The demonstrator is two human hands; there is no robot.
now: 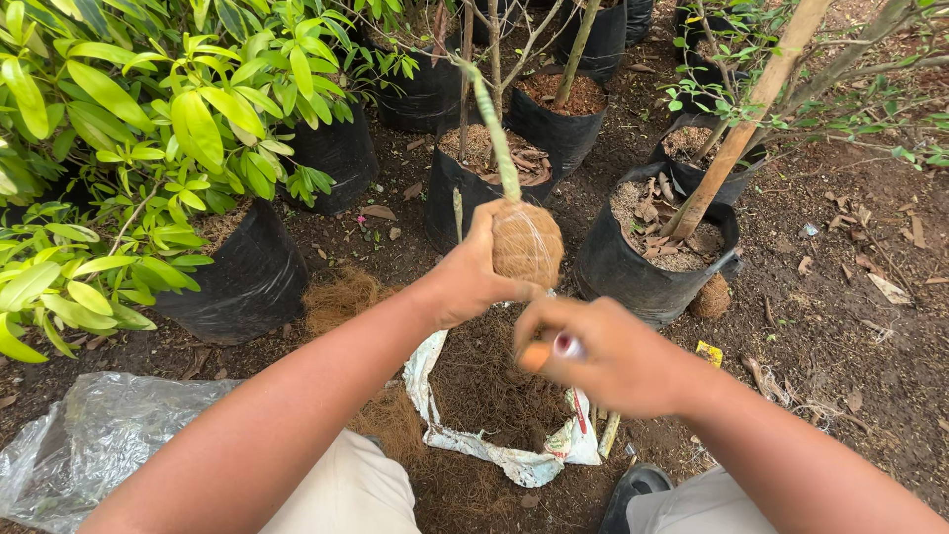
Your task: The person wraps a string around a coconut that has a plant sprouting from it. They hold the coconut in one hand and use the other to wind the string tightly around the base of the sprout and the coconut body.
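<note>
My left hand [473,277] grasps the fibre-wrapped root ball [527,242], its stem pointing up and away; my right hand [613,358], just below, is clenched on a small orange-tipped tool [552,350].

We see a round brown ball of coconut fibre [527,243], bound with thin string, wrapped about the base of a slim green-taped stem [493,133] that rises upright and slightly leftward from it. The ball is held up above a white sack of dark fibrous soil [514,457]. Just below it is a small orange-handled tool with a white tip [551,350], blurred, lying roughly level.
</note>
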